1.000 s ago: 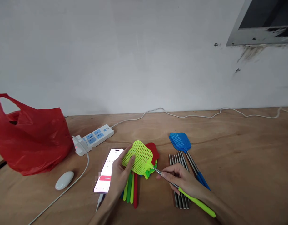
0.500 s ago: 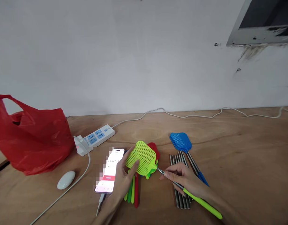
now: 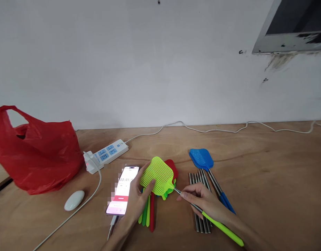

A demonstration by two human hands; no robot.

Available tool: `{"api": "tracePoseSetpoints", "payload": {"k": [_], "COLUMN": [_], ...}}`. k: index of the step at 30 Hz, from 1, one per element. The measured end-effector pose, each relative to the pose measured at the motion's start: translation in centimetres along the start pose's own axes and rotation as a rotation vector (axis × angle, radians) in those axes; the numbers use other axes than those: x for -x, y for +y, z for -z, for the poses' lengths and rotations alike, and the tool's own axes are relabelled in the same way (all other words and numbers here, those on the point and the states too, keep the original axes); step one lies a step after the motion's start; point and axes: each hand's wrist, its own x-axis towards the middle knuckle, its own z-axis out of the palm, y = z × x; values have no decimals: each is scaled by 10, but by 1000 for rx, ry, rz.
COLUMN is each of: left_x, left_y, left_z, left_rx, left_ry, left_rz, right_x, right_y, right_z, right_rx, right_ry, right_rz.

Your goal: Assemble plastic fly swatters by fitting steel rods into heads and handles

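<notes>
One yellow-green swatter (image 3: 157, 176) is held just above the table (image 3: 267, 181), its smooth plastic grip slanting nearest. The right hand (image 3: 202, 200) has its fingers clamped on the thin metal shaft below the neck; the left hand (image 3: 139, 197) pinches the perforated, round-cornered head, thumb on top, other fingers mostly hidden behind. Both forearms are cut off at the lower edge.

Four rounded grips (image 3: 148, 216) show below the left hand: two yellow-green, one green, one red. Their upper ends are covered, as is much of a red head (image 3: 172, 167) behind the held one. Shiny metal rods (image 3: 201, 228) lie partly under the right hand, at least six, exact count unclear. One lit phone (image 3: 121, 195) is partly covered by the left hand.

Farther off are one glossy white oval object (image 3: 74, 200), stacked blue swatters (image 3: 202, 158), at least two, one crinkled red plastic bag (image 3: 42, 153), cut off at left, and one power strip (image 3: 116, 150).
</notes>
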Motion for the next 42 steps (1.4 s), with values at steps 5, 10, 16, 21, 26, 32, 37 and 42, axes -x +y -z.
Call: {"api": "tracePoseSetpoints", "payload": {"k": [5, 10, 16, 21, 26, 32, 37, 42], "left_x": [-2, -3, -6, -4, -2, 1, 6, 6], "left_y": [2, 0, 0, 0, 2, 2, 4, 6], "left_z": [-2, -4, 1, -2, -5, -4, -8, -9], "left_rx": [-53, 0, 24, -24, -99, -198, -248, -283], "left_ry": [55, 208, 271, 187, 125, 92, 53, 38], "left_rz": [-44, -41, -40, -77, -118, -179, -256, -302], "right_x": [1, 2, -3, -4, -5, -5, -3, -3], "right_y": [6, 17, 6, 1, 9, 17, 23, 27], "right_z": [-2, 3, 29, 58, 70, 73, 74, 74], "right_rx": [-27, 35, 790, 1041, 1180, 1264, 1297, 1310], "right_ry": [33, 148, 587, 795, 804, 770, 745, 738], "right_rz": [4, -18, 175, 16, -103, -192, -215, -197]}}
